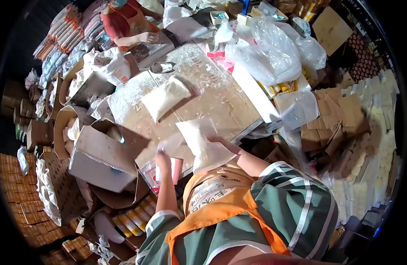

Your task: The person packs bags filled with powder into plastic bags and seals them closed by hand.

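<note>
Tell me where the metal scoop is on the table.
In the head view the metal scoop lies at the table's far edge, just beyond the white powder bag.

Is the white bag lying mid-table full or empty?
Full: the white bag bulges with pale powder and lies flat on the table, untouched by either hand.

white powder-filled bag (202, 143) tilted at the table edge (239, 132).
</note>
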`<state>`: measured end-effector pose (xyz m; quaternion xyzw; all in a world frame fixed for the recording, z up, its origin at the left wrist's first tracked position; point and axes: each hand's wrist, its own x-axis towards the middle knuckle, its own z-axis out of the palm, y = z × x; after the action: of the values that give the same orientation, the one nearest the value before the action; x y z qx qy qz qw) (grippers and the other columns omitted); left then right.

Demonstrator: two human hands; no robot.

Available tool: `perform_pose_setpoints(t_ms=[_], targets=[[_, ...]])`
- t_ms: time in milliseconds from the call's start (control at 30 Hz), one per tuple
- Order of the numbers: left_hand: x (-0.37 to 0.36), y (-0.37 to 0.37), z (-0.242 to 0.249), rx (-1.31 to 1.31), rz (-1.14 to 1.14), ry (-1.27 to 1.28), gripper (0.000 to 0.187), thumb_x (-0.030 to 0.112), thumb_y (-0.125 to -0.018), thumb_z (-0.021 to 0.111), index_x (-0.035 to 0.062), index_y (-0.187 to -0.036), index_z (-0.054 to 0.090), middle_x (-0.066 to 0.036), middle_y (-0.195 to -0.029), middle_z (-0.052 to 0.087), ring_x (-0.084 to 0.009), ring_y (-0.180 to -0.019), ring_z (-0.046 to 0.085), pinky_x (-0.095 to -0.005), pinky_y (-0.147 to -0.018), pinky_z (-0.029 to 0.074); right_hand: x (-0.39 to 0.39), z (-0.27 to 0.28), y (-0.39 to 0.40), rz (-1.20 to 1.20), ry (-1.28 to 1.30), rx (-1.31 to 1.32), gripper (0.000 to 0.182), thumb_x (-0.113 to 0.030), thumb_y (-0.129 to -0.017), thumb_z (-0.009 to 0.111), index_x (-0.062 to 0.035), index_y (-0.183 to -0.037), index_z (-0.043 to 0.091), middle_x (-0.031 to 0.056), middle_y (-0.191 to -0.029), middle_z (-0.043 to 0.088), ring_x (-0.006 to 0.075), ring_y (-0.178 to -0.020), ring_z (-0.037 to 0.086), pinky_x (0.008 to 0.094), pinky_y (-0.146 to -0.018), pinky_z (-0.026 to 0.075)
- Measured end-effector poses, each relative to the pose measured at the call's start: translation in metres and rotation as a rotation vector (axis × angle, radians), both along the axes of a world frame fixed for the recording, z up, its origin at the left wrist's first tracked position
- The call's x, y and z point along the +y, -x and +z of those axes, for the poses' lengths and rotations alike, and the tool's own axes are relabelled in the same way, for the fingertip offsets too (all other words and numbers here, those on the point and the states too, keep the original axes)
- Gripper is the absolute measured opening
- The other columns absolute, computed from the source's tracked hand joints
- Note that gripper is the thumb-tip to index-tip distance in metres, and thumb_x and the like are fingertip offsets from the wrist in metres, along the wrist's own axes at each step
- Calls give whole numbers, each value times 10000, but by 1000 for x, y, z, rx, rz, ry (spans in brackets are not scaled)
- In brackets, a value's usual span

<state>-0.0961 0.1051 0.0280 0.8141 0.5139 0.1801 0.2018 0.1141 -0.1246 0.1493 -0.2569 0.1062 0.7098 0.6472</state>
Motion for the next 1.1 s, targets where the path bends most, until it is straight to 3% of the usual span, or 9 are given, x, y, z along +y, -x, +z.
perform_pose_setpoints(t_ms=[133,200,333,567,667,867,900,933,1100], targets=[[-15,-97,-12,-337,-14,232,277,176,-916,460,-35,-854,629,-246,-788,630,-419,-740,606,-484,-629,463,-12,1,-18,41,40,8,344,-279,-879,596,-44,-1131,595,83,-977,662,180,-844,649,313,-782,530],[-48,-140,87,-152,-92,141,280,184,-921,448,-29,-889,627,-257,-777,620,-426,-727,602,-491,-629,447,-19,4,-27,49,27,48,343,-278,-881,592,-46,-1134,594,83,-980,662,180,-852,648,314,-785,530],[-71,-164,97,-173,-242,174,342,113,-904,446,8,-1208,562,-272,-880,627,-430,-804,615,-468,-704,471,-29,8,-45,62,12,99,340,-275,-886,584,-49,-1139,592,83,-988,661,180,-870,647,318,-790,529],[-93,-166,83,-215,-411,418,345,83,-885,501,-3,-1217,538,-265,-910,637,-395,-810,642,-427,-722,493,-39,5,-74,83,13,-78,349,-278,-894,572,-35,-1144,587,81,-1007,650,167,-884,633,309,-785,521],[-87,-168,77,-784,-355,927,420,107,-918,438,-2,-1324,438,-167,-1123,634,-260,-1026,621,-356,-883,477,-44,-36,-72,84,-35,-165,367,-278,-904,550,-22,-1166,583,77,-1047,638,158,-920,616,290,-814,500],[-82,-142,109,-1235,-274,1552,487,301,-951,394,8,-1339,431,-168,-1224,569,-275,-1117,565,-388,-1003,421,-7,-8,-39,266,87,-687,399,-295,-905,565,-15,-1188,585,78,-1105,627,139,-973,593,284,-859,482],[-78,-133,108,-971,-155,1620,503,336,-953,373,19,-1337,440,-180,-1228,566,-310,-1110,565,-412,-1006,422,1,-5,-27,300,103,-722,436,-326,-895,581,-13,-1198,579,78,-1110,627,142,-978,593,287,-856,482],[-84,-125,108,-1110,-14,2010,499,334,-956,345,17,-1325,454,-182,-1229,566,-326,-1106,563,-431,-992,436,9,-1,-17,332,119,-764,475,-357,-884,596,-10,-1208,573,78,-1115,627,146,-984,592,289,-852,483],[-105,-85,55,-1326,-28,2137,464,326,-942,347,27,-1259,507,-185,-1148,607,-335,-994,614,-461,-873,517,28,88,-16,868,375,-1894,543,-408,-844,650,-37,-1229,554,189,-1032,647,255,-965,622,326,-840,486]])
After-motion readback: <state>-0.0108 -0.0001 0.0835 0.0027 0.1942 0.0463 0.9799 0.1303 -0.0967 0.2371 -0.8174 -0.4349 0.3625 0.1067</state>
